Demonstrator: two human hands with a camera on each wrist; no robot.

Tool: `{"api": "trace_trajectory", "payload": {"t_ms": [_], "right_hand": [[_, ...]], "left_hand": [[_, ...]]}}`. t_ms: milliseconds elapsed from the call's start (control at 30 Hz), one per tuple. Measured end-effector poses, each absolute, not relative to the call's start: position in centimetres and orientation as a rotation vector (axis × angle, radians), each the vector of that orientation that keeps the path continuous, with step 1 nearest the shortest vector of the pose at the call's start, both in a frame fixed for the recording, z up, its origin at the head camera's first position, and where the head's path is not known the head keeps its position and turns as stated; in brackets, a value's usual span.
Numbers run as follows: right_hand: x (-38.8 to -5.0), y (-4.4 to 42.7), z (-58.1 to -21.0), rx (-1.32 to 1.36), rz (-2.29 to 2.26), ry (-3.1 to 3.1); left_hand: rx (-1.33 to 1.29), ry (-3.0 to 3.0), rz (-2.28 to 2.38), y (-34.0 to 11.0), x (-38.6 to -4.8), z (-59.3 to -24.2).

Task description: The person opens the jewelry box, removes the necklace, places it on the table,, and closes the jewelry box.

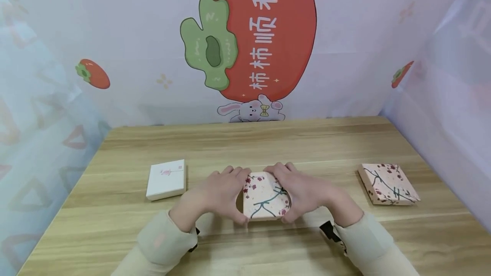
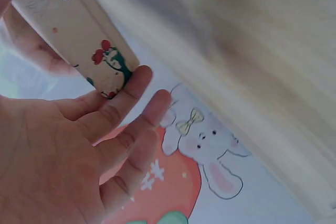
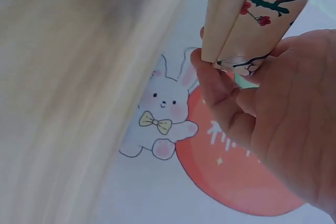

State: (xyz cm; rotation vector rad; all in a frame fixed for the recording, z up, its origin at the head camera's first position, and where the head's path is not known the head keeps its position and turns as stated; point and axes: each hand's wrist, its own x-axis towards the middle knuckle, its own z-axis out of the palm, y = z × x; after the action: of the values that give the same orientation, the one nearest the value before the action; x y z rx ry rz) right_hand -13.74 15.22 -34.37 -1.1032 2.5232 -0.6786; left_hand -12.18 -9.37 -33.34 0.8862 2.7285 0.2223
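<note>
A small square box [image 1: 264,196], cream with red blossoms and dark green branches, is between both hands at the middle of the wooden table. My left hand [image 1: 227,191] grips its left side, thumb at the near corner and fingers at the far one. On the opposite side my right hand [image 1: 301,188] holds it the same way. Both wrist views show the box's patterned side [image 2: 79,35] and its plain lower edge [image 3: 226,17], which looks raised a little off the tabletop. The underside of the box is hidden.
A white box [image 1: 166,179] with a small pink print lies to the left. Off to the right is another blossom-patterned box [image 1: 390,184]. The wooden table [image 1: 245,144] ends at a printed backdrop [image 1: 145,46] with a big persimmon and a rabbit.
</note>
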Motion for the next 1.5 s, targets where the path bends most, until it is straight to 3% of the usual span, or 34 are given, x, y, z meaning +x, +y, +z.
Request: {"api": "trace_trajectory", "payload": {"t_ms": [800,1500], "right_hand": [[-17.8,14.4,-33.0,-1.033,-0.835,2.465],[-17.8,14.6,-32.3,-1.031,-1.066,2.415]], "left_hand": [[0.522,2.558,0.800,-10.3,-15.0,-32.2],[0.613,2.294,1.341,-12.2,-15.7,-34.0]]}}
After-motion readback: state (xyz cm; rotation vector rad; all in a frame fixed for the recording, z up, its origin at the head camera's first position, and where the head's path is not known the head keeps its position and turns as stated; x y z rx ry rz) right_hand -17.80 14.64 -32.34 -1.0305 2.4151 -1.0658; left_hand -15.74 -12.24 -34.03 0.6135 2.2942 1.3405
